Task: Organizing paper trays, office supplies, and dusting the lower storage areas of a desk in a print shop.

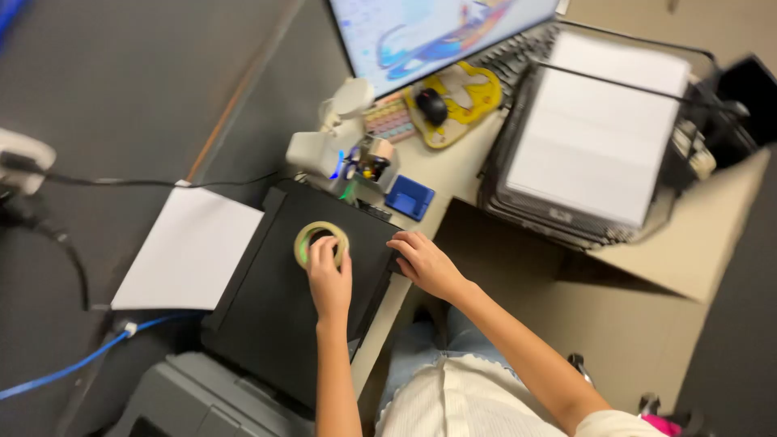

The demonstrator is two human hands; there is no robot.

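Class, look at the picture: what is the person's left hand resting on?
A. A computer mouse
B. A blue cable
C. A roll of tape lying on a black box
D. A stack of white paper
C: the left hand lies on the roll of tape, which sits flat on the black box.

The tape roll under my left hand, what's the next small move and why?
Probably close the left hand around the tape roll and lift it straight up. The fingers lie over the near rim but do not yet seem wrapped around it, and the roll lies flat on the black box. The right hand rests at the box's edge, which may steady it.
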